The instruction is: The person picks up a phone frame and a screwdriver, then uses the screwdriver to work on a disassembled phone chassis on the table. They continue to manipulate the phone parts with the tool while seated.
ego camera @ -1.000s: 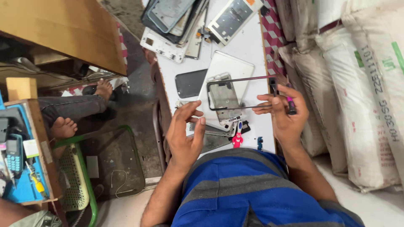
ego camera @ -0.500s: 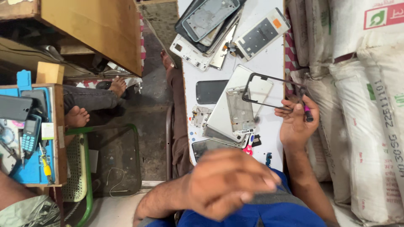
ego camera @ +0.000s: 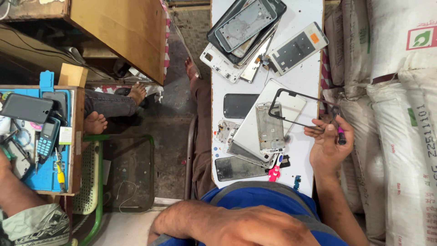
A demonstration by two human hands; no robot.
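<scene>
**Right hand lifts a thin black frame over the counter**

The right hand [ego camera: 327, 145] has its grip closed on two things at once: a thin black phone frame [ego camera: 301, 108], pinched at its right end near the fingertips, and a small tool with a purple handle [ego camera: 341, 135] tucked along the fingers. The frame is an open rectangle, tilted, and it hangs over the upper edge of a large white panel [ego camera: 248, 132] lying on the white counter [ego camera: 309, 73]. On that panel rests a silver phone chassis [ego camera: 270, 127], upright along the panel's length and just left of the frame.

The left hand [ego camera: 255, 228] is low in the view, close to the camera over the blue shirt [ego camera: 268, 198], well apart from the counter; it holds nothing visible and its fingers curl loosely.

Left of the panel lies a dark screen glass [ego camera: 239, 105], and below it another dark glass [ego camera: 236, 168]. A small pink piece [ego camera: 274, 173] sits at the counter's near edge. At the far end, a heap of phone frames and back covers [ego camera: 246, 32] is stacked. White sacks [ego camera: 396, 118] stand to the right.
</scene>
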